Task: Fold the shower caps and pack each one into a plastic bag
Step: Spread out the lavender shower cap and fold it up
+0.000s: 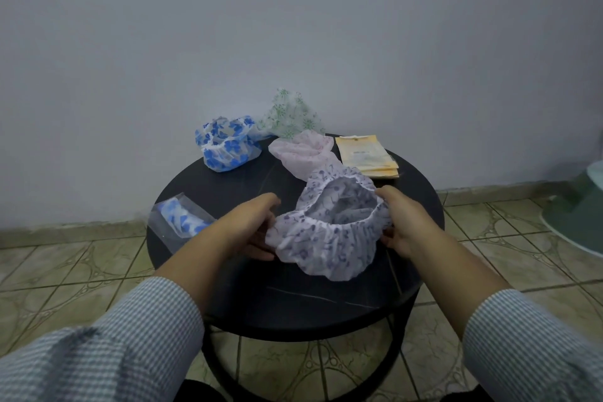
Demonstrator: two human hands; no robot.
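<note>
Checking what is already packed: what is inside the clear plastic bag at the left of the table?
The clear plastic bag holds one folded shower cap, white with blue flowers. The folds hide its inner layers.

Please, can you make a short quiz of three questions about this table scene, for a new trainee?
1. True or false: both hands are on the purple-flowered cap.
2. Which cap is already packed in a clear bag? A) green B) pink C) blue-flowered
3. What lies at the table's far right edge?

Key:
1. True. The left hand and right hand hold its opposite sides.
2. C. The bagged cap lies at the table's left edge.
3. A stack of yellow packets, beside the pink cap.
</note>
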